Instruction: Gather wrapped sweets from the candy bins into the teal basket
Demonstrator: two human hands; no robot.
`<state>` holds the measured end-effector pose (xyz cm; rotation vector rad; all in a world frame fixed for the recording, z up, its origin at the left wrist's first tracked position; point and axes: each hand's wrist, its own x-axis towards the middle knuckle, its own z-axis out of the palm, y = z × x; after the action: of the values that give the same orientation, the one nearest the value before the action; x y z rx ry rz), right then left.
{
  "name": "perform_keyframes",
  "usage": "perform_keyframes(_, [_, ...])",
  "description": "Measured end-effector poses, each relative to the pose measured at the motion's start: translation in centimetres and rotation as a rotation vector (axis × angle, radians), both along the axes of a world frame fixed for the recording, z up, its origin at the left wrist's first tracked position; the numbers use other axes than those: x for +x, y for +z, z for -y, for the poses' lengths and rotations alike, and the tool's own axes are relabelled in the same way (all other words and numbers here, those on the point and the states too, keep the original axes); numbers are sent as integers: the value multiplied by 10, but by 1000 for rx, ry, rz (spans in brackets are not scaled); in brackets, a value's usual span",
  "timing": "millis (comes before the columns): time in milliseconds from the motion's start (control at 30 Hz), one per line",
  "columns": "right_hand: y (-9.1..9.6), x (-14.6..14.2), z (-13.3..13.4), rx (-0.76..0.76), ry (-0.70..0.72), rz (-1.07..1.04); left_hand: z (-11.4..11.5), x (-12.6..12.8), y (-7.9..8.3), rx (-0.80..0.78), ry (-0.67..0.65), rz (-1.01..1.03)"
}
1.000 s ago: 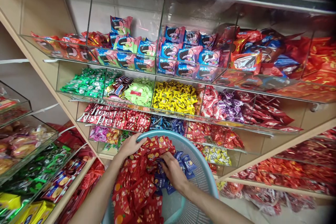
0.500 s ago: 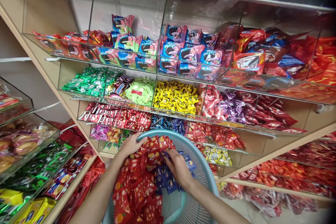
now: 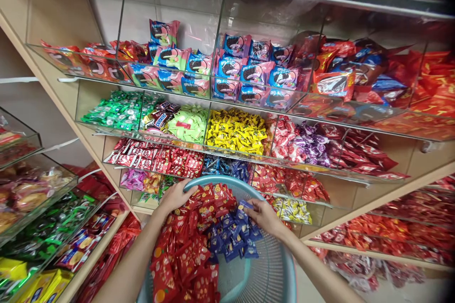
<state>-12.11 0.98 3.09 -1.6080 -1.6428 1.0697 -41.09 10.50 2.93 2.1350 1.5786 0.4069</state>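
Observation:
A light blue plastic basket point(image 3: 273, 270) sits low in the middle, filled with red sweet packets point(image 3: 188, 251) on its left and a smaller heap of blue packets point(image 3: 231, 236) in the centre. My left hand point(image 3: 176, 195) grips the basket's far left rim, fingers curled over it. My right hand point(image 3: 261, 215) rests on the right edge of the blue heap, its fingers pinching a blue packet.
Slanted clear acrylic bins hold wrapped sweets: blue biscuit packs point(image 3: 249, 68) above, yellow sweets point(image 3: 236, 130), green ones point(image 3: 117, 111), red bars point(image 3: 152, 158) and blue sweets point(image 3: 227, 166) just behind the basket. More bins stand at the left point(image 3: 39, 199).
My right hand has moved from the middle of the blue packets to their right edge and now pinches one. The blue heap lies more exposed. My left hand stays on the rim.

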Motion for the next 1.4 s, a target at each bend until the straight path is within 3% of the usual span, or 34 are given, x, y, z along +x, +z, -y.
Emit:
perform_keyframes(133, [0, 6, -3, 55, 14, 62, 0, 0, 1, 1, -9, 8])
perform_keyframes(300, [6, 11, -8, 9, 56, 113, 2, 0, 3, -6, -4, -3])
perform_keyframes(433, [11, 5, -12, 99, 114, 207, 3, 1, 5, -6, 0, -12])
perform_keyframes(733, [-8, -16, -24, 226, 86, 561, 2, 2, 4, -2, 14, 5])
perform_keyframes(933, [18, -14, -45, 319, 10, 731, 0, 0, 2, -4, -4, 13])
perform_keyframes(1100, [36, -19, -90, 108, -153, 977, 0, 0, 3, -16, 10, 11])
perform_keyframes(1233, [34, -26, -121, -14, -192, 990, 0, 0, 5, -14, 13, -2])
perform_keyframes(1400, [26, -26, -136, -104, -224, 1000, 1, 0, 5, -13, 8, -1])
